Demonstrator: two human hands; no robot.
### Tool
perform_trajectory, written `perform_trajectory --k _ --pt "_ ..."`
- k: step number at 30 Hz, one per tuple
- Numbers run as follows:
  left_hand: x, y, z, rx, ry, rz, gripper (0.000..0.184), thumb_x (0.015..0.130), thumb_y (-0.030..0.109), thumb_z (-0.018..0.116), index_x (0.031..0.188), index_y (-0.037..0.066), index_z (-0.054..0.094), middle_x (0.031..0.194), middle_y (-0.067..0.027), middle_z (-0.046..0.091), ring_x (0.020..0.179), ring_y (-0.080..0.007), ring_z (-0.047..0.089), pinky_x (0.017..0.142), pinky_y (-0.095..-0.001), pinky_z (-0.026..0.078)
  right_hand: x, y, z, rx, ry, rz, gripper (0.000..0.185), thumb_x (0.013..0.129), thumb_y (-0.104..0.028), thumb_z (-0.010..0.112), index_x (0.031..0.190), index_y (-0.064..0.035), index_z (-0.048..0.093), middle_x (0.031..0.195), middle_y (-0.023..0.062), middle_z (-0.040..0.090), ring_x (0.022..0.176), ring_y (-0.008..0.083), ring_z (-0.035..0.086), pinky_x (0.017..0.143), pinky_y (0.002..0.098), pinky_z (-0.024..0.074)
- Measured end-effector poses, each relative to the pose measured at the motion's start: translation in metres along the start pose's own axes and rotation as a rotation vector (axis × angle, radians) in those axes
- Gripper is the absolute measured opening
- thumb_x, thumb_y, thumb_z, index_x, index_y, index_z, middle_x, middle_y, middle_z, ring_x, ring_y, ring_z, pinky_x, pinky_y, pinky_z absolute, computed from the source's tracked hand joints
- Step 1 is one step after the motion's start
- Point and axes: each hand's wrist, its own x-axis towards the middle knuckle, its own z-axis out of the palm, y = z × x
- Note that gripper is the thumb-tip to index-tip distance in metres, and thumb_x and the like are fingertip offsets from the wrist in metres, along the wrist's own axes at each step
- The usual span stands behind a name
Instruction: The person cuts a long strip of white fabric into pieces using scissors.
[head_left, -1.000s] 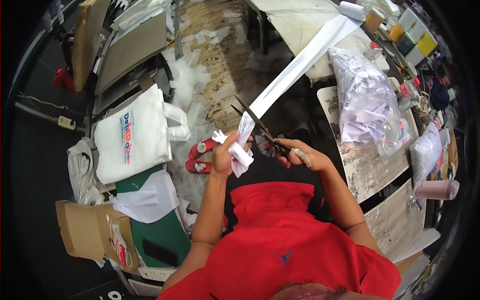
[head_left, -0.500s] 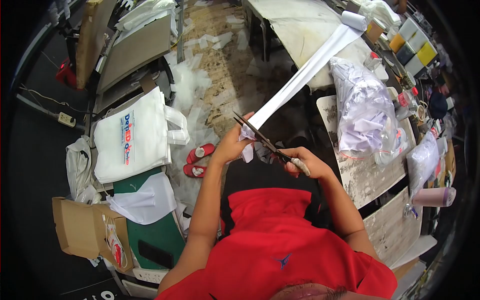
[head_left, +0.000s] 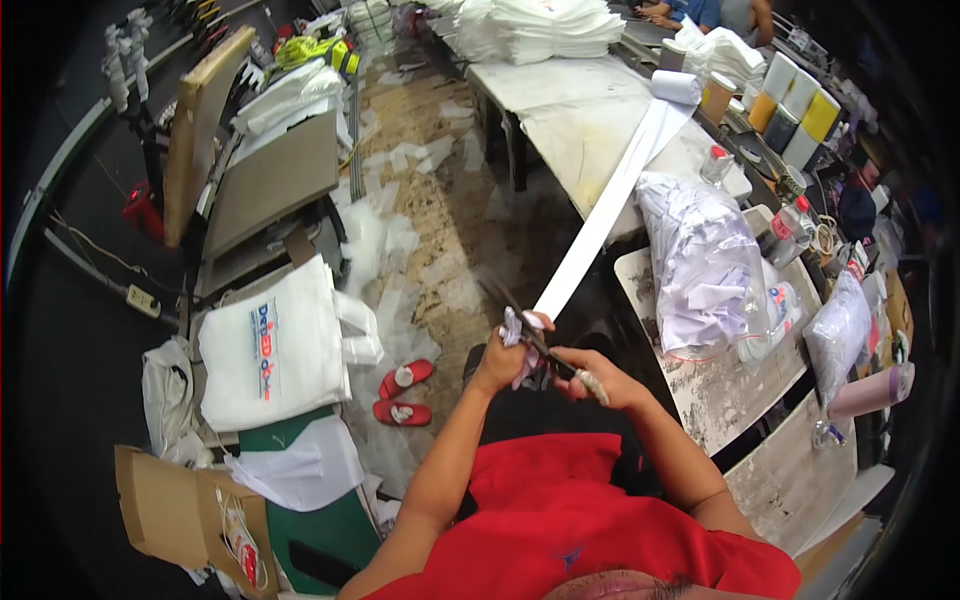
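- Strip of white cloth [head_left: 602,215]: runs slantwise from a roll [head_left: 676,88] on the far table [head_left: 560,140] down, over the table's near edge, to the two hands in front of the person's body.
- Left hand [head_left: 503,358]: fingers closed on crumpled white cloth, which shows above and below the grip; whether this bunch is still joined to the strip is hard to tell, since fingers and blades overlap there.
- Scissors [head_left: 545,350]: dark, lying just beside the left hand at the strip's near end, tips pointing up and to the left of the view.
- Right hand [head_left: 590,375]: fingers curled around the scissors' handles; a pale wrap [head_left: 591,387] covers part of one finger.
- Right of the strip: a clear plastic bag [head_left: 700,270] filled with white cloth, resting on a worn board [head_left: 715,410]; a red-capped bottle [head_left: 785,232] stands beyond it.
- Left of the hands: a pair of red slippers [head_left: 420,413] on the floor [head_left: 450,230]; farther left, a stack of white tote bags [head_left: 225,370] with printed lettering, and an open cardboard box [head_left: 160,510] nearer the viewer.
- Top of the view: piled white cloth [head_left: 540,30] at the table's far end; at upper right, another person's blue sleeve [head_left: 700,12].
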Motion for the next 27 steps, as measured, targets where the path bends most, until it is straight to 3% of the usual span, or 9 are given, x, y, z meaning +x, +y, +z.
perform_trajectory --k 3,10,12,14,18,22,24,25,27 --pt "-0.006 -0.01 -0.007 0.055 0.066 0.015 0.023 0.088 -0.003 0.049 0.1 0.005 0.066 0.077 0.0019 0.057 0.069 -0.0068 0.055 0.061 -0.0228 0.044 0.0 0.012 0.004 0.036 -0.007 0.003 0.052 0.086 -0.043 0.077 0.114 -0.0022 0.064 0.068 -0.0065 0.048 0.058 0.0036 0.043 0.052 0.0212 0.0347" --pt "-0.013 -0.027 -0.012 0.045 0.107 0.042 0.027 0.083 -0.007 0.046 0.097 0.004 0.067 0.074 0.0019 0.058 0.068 -0.0071 0.054 0.061 -0.023 0.043 -0.015 0.017 0.013 0.006 0.044 0.156 0.048 0.088 -0.029 0.078 0.124 -0.0011 0.063 0.063 -0.0037 0.052 0.052 0.004 0.047 0.049 0.0233 0.0373" --pt "-0.014 -0.033 -0.013 0.156 0.114 0.099 0.026 0.084 -0.007 0.046 0.096 0.003 0.067 0.076 0.0012 0.06 0.069 -0.0081 0.055 0.063 -0.0237 0.044 -0.016 0.023 0.016 -0.002 0.062 0.125 0.04 0.091 -0.028 0.074 0.119 -0.0016 0.065 0.061 -0.0043 0.05 0.05 0.0038 0.045 0.048 0.0229 0.0359" --pt "-0.018 -0.034 -0.01 0.13 0.104 0.026 0.015 0.088 -0.003 0.053 0.097 0.001 0.065 0.08 -0.0013 0.061 0.069 -0.0091 0.056 0.062 -0.0239 0.044 -0.015 0.036 0.019 0.042 0.101 -0.019 0.036 0.093 -0.032 0.07 0.112 -0.0023 0.065 0.061 -0.0053 0.048 0.051 0.0031 0.044 0.049 0.0224 0.0347" --pt "-0.032 -0.029 -0.005 0.072 0.031 -0.102 0.016 0.088 -0.005 0.053 0.096 0.001 0.065 0.082 -0.0019 0.062 0.073 -0.0091 0.058 0.065 -0.0251 0.046 -0.013 0.041 0.014 0.083 0.018 -0.044 0.035 0.094 -0.036 0.067 0.108 -0.0042 0.064 0.065 -0.0058 0.048 0.054 0.0035 0.043 0.052 0.0225 0.0347" --pt "-0.048 -0.022 -0.012 0.165 0.081 -0.009 0.021 0.085 -0.007 0.05 0.098 0.0 0.065 0.087 -0.0043 0.066 0.075 -0.0103 0.06 0.069 -0.0252 0.048 -0.025 0.017 0.018 0.034 -0.022 0.2 0.055 0.088 -0.037 0.075 0.127 -0.002 0.06 0.066 -0.0059 0.045 0.059 0.0041 0.044 0.053 0.0231 0.0347" --pt "-0.066 -0.014 -0.02 0.161 0.081 -0.034 0.026 0.082 -0.009 0.047 0.099 0.0 0.065 0.089 -0.0048 0.067 0.077 -0.0115 0.061 0.071 -0.0257 0.049 -0.033 0.023 0.02 -0.045 -0.103 0.178 0.058 0.088 -0.031 0.075 0.135 -0.0024 0.056 0.069 -0.0054 0.046 0.063 0.0044 0.044 0.056 0.0232 0.0362" --pt "-0.074 -0.015 -0.027 0.064 0.11 -0.139 0.028 0.081 -0.009 0.046 0.099 -0.001 0.065 0.09 -0.0054 0.068 0.081 -0.0119 0.062 0.073 -0.0259 0.049 -0.036 0.027 0.023 -0.039 -0.102 0.101 0.053 0.088 -0.025 0.071 0.134 -0.0021 0.057 0.072 -0.0051 0.046 0.065 0.0045 0.045 0.058 0.0234 0.0364" --pt "-0.081 -0.013 -0.033 0.142 0.063 -0.125 0.028 0.081 -0.009 0.046 0.099 -0.001 0.065 0.091 -0.0056 0.068 0.082 -0.0123 0.062 0.074 -0.026 0.049 -0.037 0.025 0.026 -0.017 -0.14 0.003 0.051 0.087 -0.013 0.06 0.136 -0.0012 0.053 0.076 -0.0045 0.046 0.069 0.0048 0.043 0.061 0.0238 0.0364"
